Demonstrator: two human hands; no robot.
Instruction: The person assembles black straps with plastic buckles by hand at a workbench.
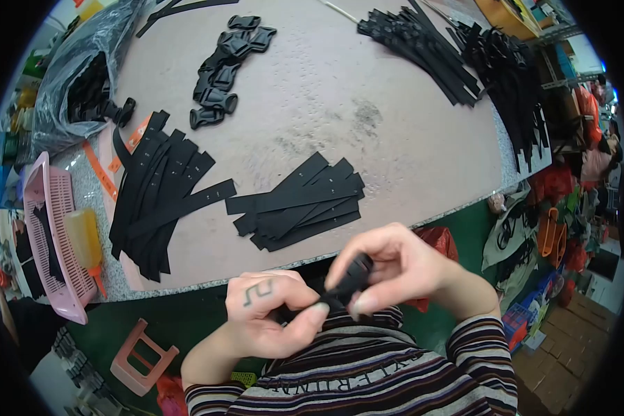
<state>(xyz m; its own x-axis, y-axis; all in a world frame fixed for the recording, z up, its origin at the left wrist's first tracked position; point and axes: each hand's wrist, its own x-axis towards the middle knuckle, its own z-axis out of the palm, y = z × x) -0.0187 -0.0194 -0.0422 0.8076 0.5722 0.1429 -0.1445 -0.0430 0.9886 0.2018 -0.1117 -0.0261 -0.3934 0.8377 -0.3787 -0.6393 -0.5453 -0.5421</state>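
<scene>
Spreading across most of the view, the worktable (367,118) carried fanned stacks of black straps (299,201) and a cluster of plastic buckles (223,66) further back. Close to the chest, just below the table edge, both hands met on one small black buckle piece (350,277) (likely light, rigid and a bit slick, best pinched by its flat sides). The right hand (395,267) arched above, fingertips clamped on its upper end; the left hand (270,308), knuckles up, had thumb and forefinger closed on the lower end
</scene>
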